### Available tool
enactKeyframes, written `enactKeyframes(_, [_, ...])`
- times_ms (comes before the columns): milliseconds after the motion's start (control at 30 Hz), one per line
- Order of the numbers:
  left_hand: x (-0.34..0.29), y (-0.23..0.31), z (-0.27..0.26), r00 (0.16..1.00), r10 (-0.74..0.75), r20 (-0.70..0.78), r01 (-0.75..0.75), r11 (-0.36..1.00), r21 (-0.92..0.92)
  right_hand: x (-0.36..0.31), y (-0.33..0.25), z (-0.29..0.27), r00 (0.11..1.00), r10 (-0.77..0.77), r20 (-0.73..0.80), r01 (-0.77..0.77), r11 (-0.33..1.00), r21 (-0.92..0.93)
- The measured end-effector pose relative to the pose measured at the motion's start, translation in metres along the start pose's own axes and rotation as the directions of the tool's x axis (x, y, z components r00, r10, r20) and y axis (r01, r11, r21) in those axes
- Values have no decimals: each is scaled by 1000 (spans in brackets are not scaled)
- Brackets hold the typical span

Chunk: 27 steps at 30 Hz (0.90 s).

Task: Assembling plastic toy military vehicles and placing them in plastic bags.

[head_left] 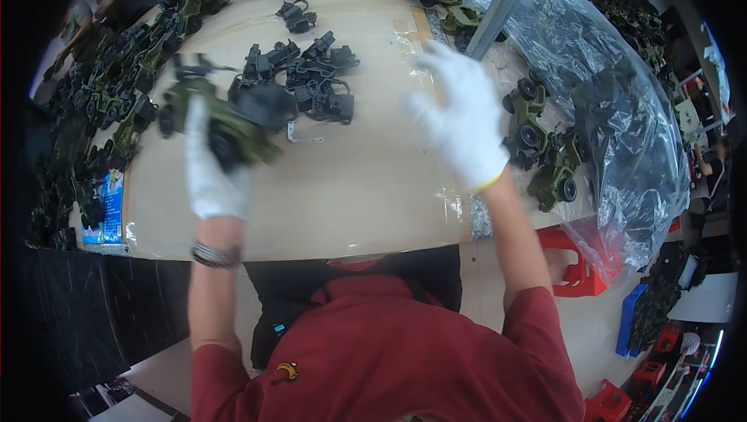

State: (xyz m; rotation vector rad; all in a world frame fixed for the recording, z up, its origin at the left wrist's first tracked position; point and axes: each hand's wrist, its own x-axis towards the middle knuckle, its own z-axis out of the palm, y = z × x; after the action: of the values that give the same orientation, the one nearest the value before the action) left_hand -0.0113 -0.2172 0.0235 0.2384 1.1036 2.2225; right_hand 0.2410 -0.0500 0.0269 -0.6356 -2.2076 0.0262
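My left hand (214, 181), in a white glove, grips an olive-green toy jeep (245, 128) with black wheels over the left part of the table. The jeep is tilted and smeared by motion; my fingers are partly hidden by it. Just beyond lies a loose cluster of black plastic toy parts (331, 103). My right hand (463, 119), also white-gloved, is raised over the right part of the table, fingers apart and holding nothing. Beside it on the right, several green toy jeeps (556, 177) lie near the table's edge.
Cardboard covers the table (366, 204). Green and black toy jeeps (117, 99) are heaped along the left side. A metal post (506, 6) rises at the back right, beside a clear plastic bag (630, 134). A red stool (572, 262) stands below. Other people are at the far edges.
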Motion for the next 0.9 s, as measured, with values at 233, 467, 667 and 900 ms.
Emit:
enactKeyframes(233, [94,40,-31,869,473,-147,-323,766,556,74,148,105,667,662,342,-451,724,-522])
enactKeyframes(467, [4,-21,-30,900,324,290,-426,524,737,106,195,161,416,774,478,-358,622,-696])
enactKeyframes(667, [-31,-19,-32,909,255,330,-417,540,731,77,154,145,562,725,398,-277,619,-735])
enactKeyframes(900, [-14,-31,1,750,311,583,-657,260,707,69,106,101,633,585,508,-258,777,-574])
